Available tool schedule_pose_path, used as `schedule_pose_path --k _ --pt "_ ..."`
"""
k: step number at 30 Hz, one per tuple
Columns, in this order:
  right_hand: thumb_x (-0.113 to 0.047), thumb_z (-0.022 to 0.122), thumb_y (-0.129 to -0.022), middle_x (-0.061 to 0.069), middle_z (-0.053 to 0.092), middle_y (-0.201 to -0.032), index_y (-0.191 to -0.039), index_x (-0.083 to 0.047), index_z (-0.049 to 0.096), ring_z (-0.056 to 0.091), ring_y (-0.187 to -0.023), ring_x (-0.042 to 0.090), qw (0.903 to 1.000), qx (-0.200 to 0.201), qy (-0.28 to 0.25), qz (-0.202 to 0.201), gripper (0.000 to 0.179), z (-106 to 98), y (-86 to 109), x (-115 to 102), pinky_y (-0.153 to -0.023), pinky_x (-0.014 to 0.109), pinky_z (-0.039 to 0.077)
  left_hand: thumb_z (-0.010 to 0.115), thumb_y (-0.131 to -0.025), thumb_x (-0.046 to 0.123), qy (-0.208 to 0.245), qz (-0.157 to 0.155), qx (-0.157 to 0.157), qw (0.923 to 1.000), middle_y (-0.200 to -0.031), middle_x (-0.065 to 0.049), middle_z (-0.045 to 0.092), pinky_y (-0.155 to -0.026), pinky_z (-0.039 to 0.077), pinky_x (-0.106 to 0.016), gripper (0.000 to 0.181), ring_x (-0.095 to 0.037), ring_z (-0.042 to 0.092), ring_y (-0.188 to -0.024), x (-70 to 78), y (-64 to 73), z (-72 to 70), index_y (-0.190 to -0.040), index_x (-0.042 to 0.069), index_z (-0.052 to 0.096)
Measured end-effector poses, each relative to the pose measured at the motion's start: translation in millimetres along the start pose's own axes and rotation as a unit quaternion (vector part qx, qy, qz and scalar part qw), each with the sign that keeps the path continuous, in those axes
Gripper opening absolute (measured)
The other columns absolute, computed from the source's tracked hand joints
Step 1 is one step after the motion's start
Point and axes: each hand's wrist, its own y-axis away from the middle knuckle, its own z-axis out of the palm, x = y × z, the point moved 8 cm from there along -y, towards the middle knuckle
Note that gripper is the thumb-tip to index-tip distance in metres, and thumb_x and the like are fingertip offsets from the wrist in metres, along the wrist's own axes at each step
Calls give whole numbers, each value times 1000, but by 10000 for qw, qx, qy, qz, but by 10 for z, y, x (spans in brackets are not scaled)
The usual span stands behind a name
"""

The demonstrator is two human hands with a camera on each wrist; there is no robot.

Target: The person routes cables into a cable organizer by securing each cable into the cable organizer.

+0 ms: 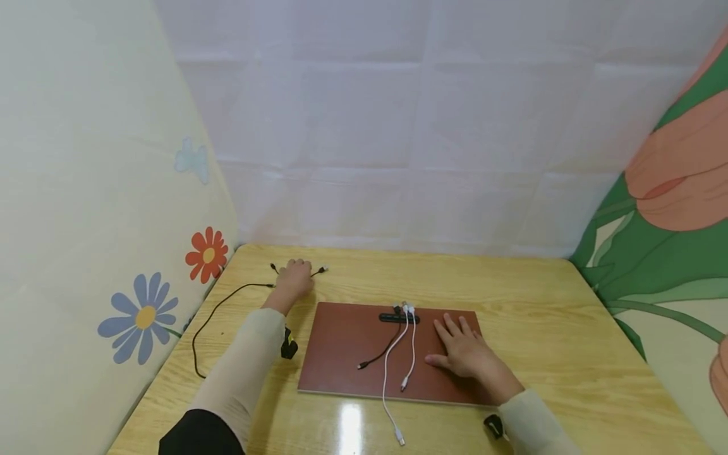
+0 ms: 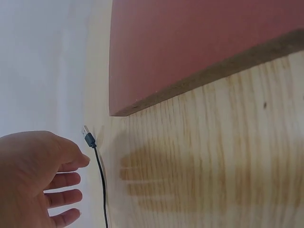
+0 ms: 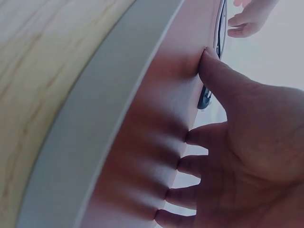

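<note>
The step in hand looks like reaching for the loose black cable (image 2: 101,173) at the worktop's (image 1: 546,328) far left; the next move likely calls for the left hand (image 1: 296,279) to pinch it. That hand's fingers are loosely spread with no grip showing, 1 plug (image 2: 90,138) just beside the thumb. The right hand (image 1: 466,354) lies splayed, holding nothing, fingertips touching the brown board (image 1: 341,354) near 3 cables (image 1: 414,344).
</note>
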Motion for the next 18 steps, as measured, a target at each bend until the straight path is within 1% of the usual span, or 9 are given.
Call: schedule_pose_path --k 3,7,14,18 --pt "-51 64 -96 30 22 -162 -155 2 35 16 -146 58 10000 18 -5 -4 84 -11 3 2 -110 75 22 51 -102 9 -39 -12 -36 10000 -134 -23 56 -104 40 -64 34 -43 46 -129 -17 -36 23 -133 -2 58" --pt "-51 63 -96 30 22 -162 -155 1 35 15 -146 58 10000 20 -13 3 84 -14 1 -1 -110 74 22 48 -103 7 -114 16 -102 9999 -134 -25 56 -102 41 -64 33 -44 46 -129 -36 -75 53 -132 -4 58" --pt "-53 63 -96 30 21 -162 -155 2 34 14 -147 58 10000 0 -80 -5 86 2 4 -5 -111 75 20 41 -106 4 -183 -81 -187 9996 -134 -27 55 -106 37 -66 32 -45 46 -130 -95 -58 86 -132 -7 58" --pt "-56 61 -96 28 19 -164 -157 0 32 12 -148 56 10000 11 -55 -12 87 34 0 20 -112 74 18 41 -106 3 -249 -24 -163 9996 -133 -28 56 -105 38 -66 31 -46 48 -128 -118 -58 119 -130 -8 58"
